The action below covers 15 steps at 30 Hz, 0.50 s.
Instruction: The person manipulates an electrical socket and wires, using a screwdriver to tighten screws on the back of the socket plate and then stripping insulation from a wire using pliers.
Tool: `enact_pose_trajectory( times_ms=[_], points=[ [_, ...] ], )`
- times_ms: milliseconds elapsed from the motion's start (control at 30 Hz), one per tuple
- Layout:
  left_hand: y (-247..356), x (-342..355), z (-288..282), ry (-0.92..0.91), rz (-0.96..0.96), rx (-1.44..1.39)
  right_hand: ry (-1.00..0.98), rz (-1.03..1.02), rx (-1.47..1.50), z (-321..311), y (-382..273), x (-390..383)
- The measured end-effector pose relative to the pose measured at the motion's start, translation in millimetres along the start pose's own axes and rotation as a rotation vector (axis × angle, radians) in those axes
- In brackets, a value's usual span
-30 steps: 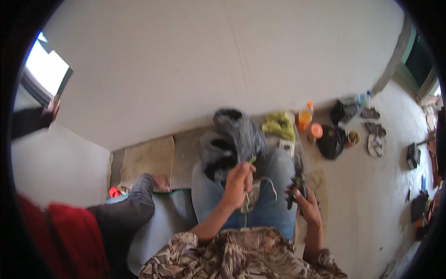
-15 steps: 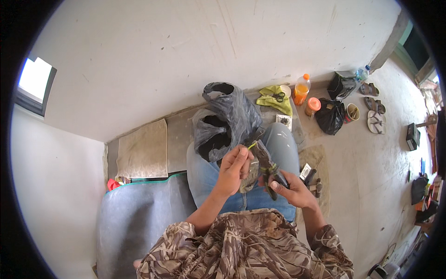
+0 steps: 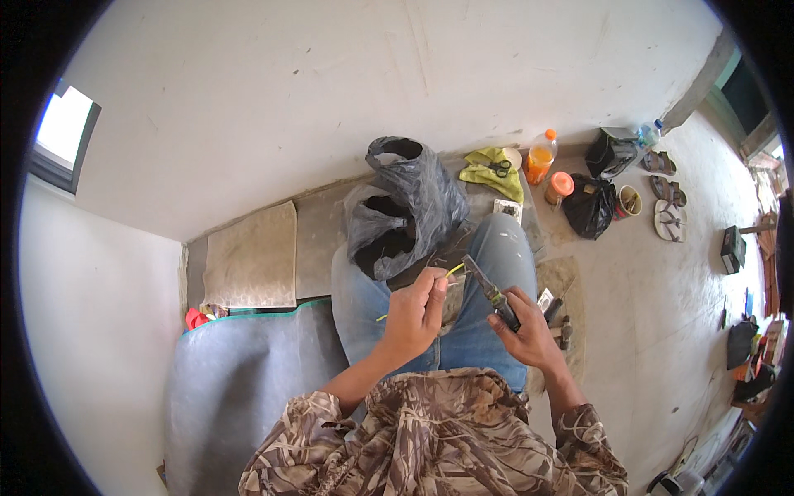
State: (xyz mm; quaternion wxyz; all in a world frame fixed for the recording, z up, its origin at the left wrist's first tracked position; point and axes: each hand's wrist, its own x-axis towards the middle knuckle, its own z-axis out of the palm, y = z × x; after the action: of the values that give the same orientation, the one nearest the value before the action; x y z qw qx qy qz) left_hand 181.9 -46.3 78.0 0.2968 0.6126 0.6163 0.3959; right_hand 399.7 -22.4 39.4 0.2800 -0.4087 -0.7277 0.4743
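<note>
Above my lap, my left hand pinches a thin yellow-green wire. One end of it sticks out past the fingertips, and a short piece shows at the hand's other side. My right hand is wrapped round the dark handles of pliers with yellow-green marks near the pivot. Their metal nose points up and left, right by the wire's end; whether they touch I cannot tell. A dark, dirty piece lies between my thighs, partly hidden by my left hand. Beyond my knees sits a crumpled black plastic bag, its mouth open.
By the wall are a yellow-green cloth with scissors, an orange drink bottle, a jar with an orange lid and a black bag. Tools lie on a mat at my right. Sandals stand farther right.
The pliers have turned, their nose now slanting up and left. My left hand has rolled over, its back now showing, and still holds the wire. The dark piece sits less visibly behind it.
</note>
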Motion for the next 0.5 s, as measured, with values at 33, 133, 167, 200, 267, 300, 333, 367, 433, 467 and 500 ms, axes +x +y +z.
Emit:
enact_pose_trajectory(
  times_ms=[33, 133, 167, 200, 267, 300, 333, 367, 433, 467, 500],
  points=[
    [-3, -2, -1, -0.005, -0.023, -0.032, -0.040, 0.004, 0.040, -1, 6, -1],
    [-11, -5, -4, -0.004, -0.071, -0.114, -0.096, 0.109, 0.213, -3, 6, -2],
    [-12, -6, -5, 0.008, -0.075, -0.134, -0.104, 0.160, 0.278, -4, 4, -2],
    [-14, -8, -5, 0.021, -0.080, -0.158, -0.104, 0.149, 0.225, -6, 2, -2],
    [-11, -8, -8, 0.034, -0.024, -0.086, -0.103, 0.126, 0.119, -8, -1, -2],
    [-10, -7, -8, 0.041, 0.002, -0.047, -0.092, 0.109, 0.092, -7, -1, -2],
    [-13, -6, -7, 0.076, 0.060, -0.004, -0.080, 0.093, 0.065, -5, -1, -3],
    [-19, -4, -4, 0.111, 0.117, 0.040, -0.069, 0.076, 0.037, -3, -2, -4],
    [-21, -4, -3, 0.129, 0.174, 0.091, -0.059, 0.063, 0.039, -2, -10, -4],
    [-20, -5, -4, 0.112, 0.166, 0.101, -0.055, 0.057, 0.040, -2, -13, -3],
    [-19, -5, -5, 0.096, 0.158, 0.114, -0.052, 0.042, 0.031, -1, -13, -3]
  ],
)
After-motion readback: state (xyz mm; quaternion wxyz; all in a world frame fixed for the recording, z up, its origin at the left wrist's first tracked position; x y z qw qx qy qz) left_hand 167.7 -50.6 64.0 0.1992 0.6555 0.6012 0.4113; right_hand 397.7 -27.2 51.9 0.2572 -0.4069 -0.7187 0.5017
